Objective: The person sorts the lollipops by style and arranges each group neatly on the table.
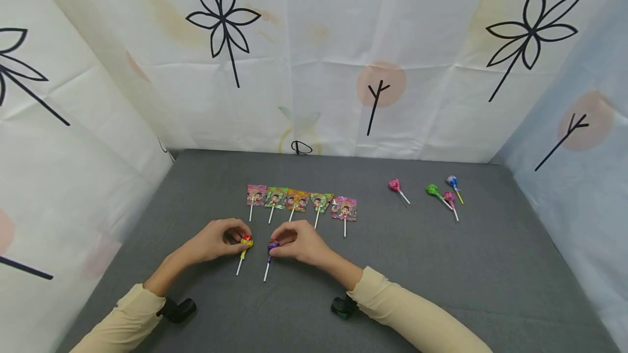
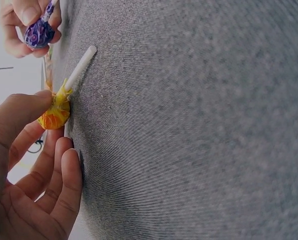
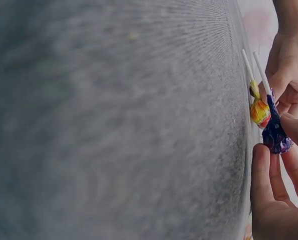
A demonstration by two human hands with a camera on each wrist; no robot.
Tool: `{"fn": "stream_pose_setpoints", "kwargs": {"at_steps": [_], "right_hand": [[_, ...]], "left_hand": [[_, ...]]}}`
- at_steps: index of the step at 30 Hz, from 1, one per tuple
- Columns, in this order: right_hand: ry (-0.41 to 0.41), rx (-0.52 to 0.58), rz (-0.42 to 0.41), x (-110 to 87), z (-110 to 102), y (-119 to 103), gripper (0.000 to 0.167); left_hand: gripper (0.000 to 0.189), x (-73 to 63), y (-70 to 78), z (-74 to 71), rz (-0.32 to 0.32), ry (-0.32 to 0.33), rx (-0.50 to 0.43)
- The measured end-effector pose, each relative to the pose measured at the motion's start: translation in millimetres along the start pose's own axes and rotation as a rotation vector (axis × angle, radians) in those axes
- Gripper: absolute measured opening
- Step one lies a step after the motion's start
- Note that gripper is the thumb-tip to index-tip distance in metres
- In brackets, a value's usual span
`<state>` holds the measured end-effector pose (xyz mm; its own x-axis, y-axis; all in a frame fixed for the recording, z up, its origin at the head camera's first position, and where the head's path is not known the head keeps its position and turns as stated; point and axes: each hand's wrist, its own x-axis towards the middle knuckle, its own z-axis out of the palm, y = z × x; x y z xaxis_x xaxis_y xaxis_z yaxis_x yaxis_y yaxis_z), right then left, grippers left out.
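Note:
My left hand pinches the wrapped head of a yellow and red lollipop between thumb and fingers, its white stick pointing toward me. Just to the right, my right hand grips a purple-wrapped lollipop by its head, its stick also pointing nearer to me. The two lollipops are side by side, a small gap apart, low over the grey cloth. Beyond the hands lies a row of flat-wrapped lollipops: a pink one, a green one, an orange one, another green one and another pink one.
On the right of the grey table lie a pink round lollipop, a green one, a darker pink one and a blue one. White patterned cloth walls the back and sides.

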<state>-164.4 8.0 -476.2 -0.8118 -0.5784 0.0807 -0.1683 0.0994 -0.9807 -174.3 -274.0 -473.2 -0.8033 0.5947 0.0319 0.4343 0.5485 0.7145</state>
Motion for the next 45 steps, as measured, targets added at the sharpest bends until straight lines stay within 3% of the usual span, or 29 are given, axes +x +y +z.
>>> {"fn": "stream_pose_setpoints", "kwargs": {"at_steps": [12,24,45], "right_hand": [[0.033,-0.152,0.013,13.4,10.8,-6.9,0.016],[0.046,-0.199,0.035,16.3,18.9,-4.3,0.015],[0.073,-0.262,0.069,20.1,19.5,-7.2,0.015]], "left_hand": [[0.017,0.8,0.2,-0.7,0.015,-0.001,0.000],[0.017,1.3,1.6,-1.1,-0.005,-0.005,0.000],[0.016,-0.2,0.8,1.0,0.026,0.016,0.016]]}}
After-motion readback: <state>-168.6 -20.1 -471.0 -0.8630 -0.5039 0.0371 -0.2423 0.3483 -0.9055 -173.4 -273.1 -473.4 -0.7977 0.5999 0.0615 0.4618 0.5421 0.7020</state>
